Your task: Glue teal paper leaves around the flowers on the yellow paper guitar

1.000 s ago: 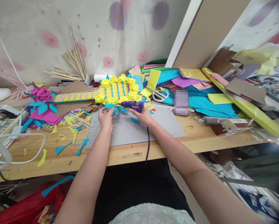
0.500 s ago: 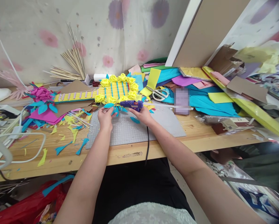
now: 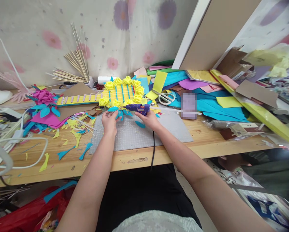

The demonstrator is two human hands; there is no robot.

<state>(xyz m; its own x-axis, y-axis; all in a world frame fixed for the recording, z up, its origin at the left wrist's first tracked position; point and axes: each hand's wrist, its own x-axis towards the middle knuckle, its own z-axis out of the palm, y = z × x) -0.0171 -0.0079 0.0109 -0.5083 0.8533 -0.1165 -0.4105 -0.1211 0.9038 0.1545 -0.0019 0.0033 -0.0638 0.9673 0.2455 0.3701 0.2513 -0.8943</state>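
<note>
A guitar-shaped paper craft (image 3: 122, 93) lies across the back of the table, its yellow body ringed with yellow paper flowers and blue leaves. At its near edge my left hand (image 3: 110, 121) is closed, pinching a blue paper leaf (image 3: 113, 109). My right hand (image 3: 149, 120) wraps round a purple glue gun (image 3: 139, 109), whose nozzle points left at the leaves by the body. Other blue leaves (image 3: 120, 116) lie close to my left fingers, partly hidden. A loose blue leaf (image 3: 140, 124) rests on the grey cutting mat (image 3: 134, 138) below the glue gun.
White-handled scissors (image 3: 166, 98) lie among coloured paper sheets (image 3: 221, 108) at right. Paper scraps (image 3: 76, 137) litter the left, near white cables (image 3: 44, 151). Wooden sticks (image 3: 76, 62) stand at the back. The glue gun's black cord (image 3: 153, 149) hangs over the table edge.
The view has shifted very slightly. Both hands, the leaf and the glue gun stay in almost the same place.
</note>
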